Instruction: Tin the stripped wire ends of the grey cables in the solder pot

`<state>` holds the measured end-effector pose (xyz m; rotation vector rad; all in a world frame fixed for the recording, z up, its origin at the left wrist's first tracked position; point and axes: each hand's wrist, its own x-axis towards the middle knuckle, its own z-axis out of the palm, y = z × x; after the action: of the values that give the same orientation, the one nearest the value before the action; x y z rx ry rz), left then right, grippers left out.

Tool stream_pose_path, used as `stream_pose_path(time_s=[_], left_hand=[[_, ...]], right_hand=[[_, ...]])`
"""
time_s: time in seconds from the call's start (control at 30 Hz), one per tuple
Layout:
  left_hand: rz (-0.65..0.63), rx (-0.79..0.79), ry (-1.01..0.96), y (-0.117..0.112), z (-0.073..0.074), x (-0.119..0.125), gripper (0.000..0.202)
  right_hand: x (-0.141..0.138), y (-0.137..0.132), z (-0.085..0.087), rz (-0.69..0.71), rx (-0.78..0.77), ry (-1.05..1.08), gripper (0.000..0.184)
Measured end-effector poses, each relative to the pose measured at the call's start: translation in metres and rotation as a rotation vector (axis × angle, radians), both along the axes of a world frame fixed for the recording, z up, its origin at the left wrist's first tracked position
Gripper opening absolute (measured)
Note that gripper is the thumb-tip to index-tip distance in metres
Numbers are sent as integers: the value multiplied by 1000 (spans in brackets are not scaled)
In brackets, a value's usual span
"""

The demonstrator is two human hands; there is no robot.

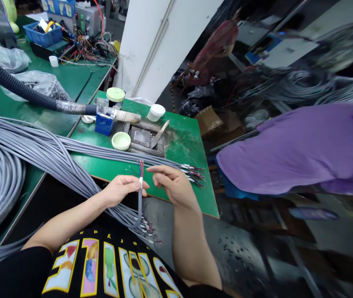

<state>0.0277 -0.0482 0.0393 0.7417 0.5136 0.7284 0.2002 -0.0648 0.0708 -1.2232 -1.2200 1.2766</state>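
Grey multicore cable (139, 203) pinched in the left hand (121, 190), held upright at the sheath just below a white tape band (141, 180), lower length drooping down and curving back toward the person's front. Stripped end with red and blue cores (141, 167) sticks up just above the left fingers (133, 184), which are clenched around the cable. Right hand (173, 186) is beside it, not gripping anything, right fingers (160, 171) extended and relaxed, tips near the cores but apparently not touching. Thin dark wire strands (133, 169) are visible on the desk (192, 194) just left of the cores. Bundle of grey cables (55, 155) runs across the green desk from a large coil (3, 182), ends with stripped wires (195, 174) fanned out at the right. Past the bundle: metal tray (141, 136) with a scraper (159, 134), pale green cap (121, 140), white-lidded jar (156, 112), green-lidded jar (115, 95), blue box (104, 124), black corrugated hose (9, 78) ending at a wooden handle (128, 116). Second green desk behind has a blue crate (42, 35) and tangled coloured wires (85, 49). Purple garment (297, 149) at right, blurred. Person's black printed T-shirt (108, 265) at the bottom.
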Motion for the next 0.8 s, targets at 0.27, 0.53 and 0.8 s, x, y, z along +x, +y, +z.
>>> stream_pose_path(time_s=[0.27, 0.53, 0.8], left_hand=[[-87, 19, -20, -8, -4, -5, 42], [60, -104, -110, -4, -7, -13, 40], [82, -159, -110, -3, -9, -14, 41]], right_hand=[[-21, 23, 15, 120, -47, 67, 7], [-45, 16, -5, -232, 148, 128, 2], [-40, 18, -5, -433, 211, 194, 4]])
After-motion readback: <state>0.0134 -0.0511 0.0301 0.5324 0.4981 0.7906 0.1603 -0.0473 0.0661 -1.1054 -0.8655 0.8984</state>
